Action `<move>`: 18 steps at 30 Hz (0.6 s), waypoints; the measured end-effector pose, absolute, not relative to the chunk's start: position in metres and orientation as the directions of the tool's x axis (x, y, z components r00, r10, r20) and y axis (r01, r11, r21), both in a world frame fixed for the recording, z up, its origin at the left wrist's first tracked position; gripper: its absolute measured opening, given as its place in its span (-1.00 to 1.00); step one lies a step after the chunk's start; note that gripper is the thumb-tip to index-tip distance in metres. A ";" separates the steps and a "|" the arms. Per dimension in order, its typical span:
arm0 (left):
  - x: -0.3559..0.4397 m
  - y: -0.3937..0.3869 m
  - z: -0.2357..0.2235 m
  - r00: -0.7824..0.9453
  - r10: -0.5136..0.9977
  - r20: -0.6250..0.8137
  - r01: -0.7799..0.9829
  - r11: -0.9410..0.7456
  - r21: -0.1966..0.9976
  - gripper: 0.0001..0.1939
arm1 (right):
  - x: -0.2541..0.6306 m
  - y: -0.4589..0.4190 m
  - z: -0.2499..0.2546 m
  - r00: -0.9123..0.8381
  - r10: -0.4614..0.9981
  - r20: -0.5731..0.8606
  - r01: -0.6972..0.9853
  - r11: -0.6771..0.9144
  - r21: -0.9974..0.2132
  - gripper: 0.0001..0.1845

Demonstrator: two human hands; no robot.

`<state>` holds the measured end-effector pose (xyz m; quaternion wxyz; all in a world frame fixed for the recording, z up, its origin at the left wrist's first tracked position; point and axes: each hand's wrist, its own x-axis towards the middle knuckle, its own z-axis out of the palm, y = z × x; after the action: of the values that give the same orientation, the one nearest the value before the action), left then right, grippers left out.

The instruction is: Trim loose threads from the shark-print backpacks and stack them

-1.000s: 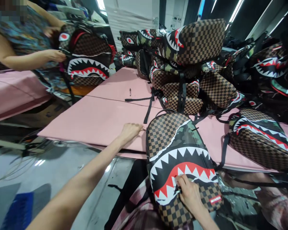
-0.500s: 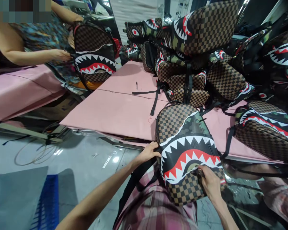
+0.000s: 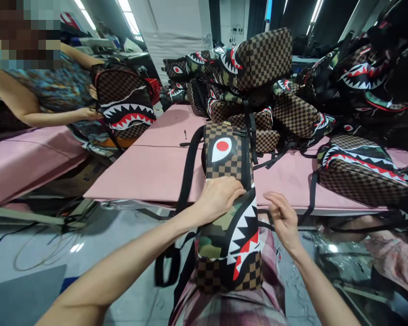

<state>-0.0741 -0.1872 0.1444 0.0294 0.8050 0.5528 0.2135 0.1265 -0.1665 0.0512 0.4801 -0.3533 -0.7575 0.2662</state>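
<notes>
A checkered backpack [image 3: 224, 235] with shark teeth and a red-and-white eye stands upright at the table's front edge, against my lap, its narrow side facing me. Across that side lies my left hand [image 3: 219, 199], fingers bent over the front zipper edge and gripping it. My right hand [image 3: 283, 219] hovers just right of the backpack, touching nothing, its fingers loosely curled and apart. A black shoulder strap [image 3: 189, 170] loops out on the left of the backpack.
The pink table [image 3: 132, 174] bears a pile of similar backpacks [image 3: 268, 59] at the back and another backpack [image 3: 360, 174] on the right. A co-worker at the left holds a shark-print backpack [image 3: 125, 97]. Someone's pink sleeve [image 3: 394, 253] shows at the lower right.
The backpack has turned from its front to its narrow side. My left hand has moved from its edge onto that side, and my right hand has let go of the lower front.
</notes>
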 end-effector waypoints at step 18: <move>-0.089 -0.225 0.129 0.588 0.798 0.132 0.809 -0.579 -0.102 -0.33 | 0.108 -0.205 0.112 -0.912 0.403 -0.079 0.406 0.859 -0.312 -0.91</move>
<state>-0.0886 -0.2253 0.1294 -0.0756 0.8879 0.4523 0.0360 0.1079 -0.2050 0.1119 -0.0056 -0.2098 -0.9641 0.1629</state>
